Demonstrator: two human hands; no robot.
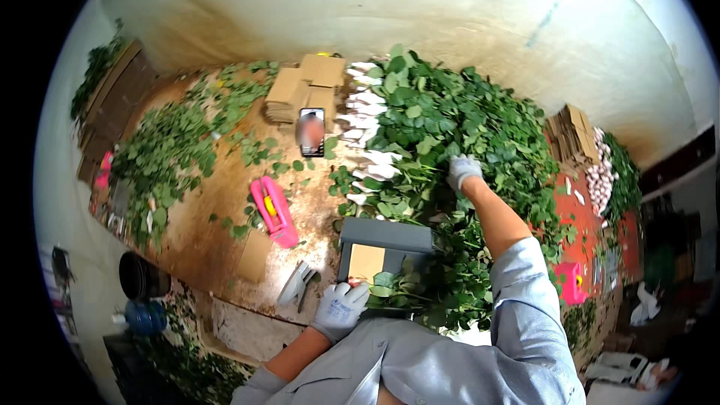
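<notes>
My left hand (341,307), in a pale glove, is at the near left edge of a dark grey box-shaped stand (390,234). Its fingers are bent beside a small red thing (357,281) that looks like a flower head, partly hidden by the hand. A square of cardboard (367,261) and leafy stems (405,285) lie in the stand. Stretched out to the right, my gloved right hand (463,170) is closed on leafy stems in a large green pile (480,120). White-wrapped flower heads (366,109) line the pile's left side.
Left of the stand are a grey stapler-like tool (298,283), a cardboard sheet (255,256) and a pink tape dispenser (274,211). A phone (312,133) leans against stacked cardboard (289,97). Loose leaves (161,142) cover the left table. Another pink dispenser (573,283) sits right.
</notes>
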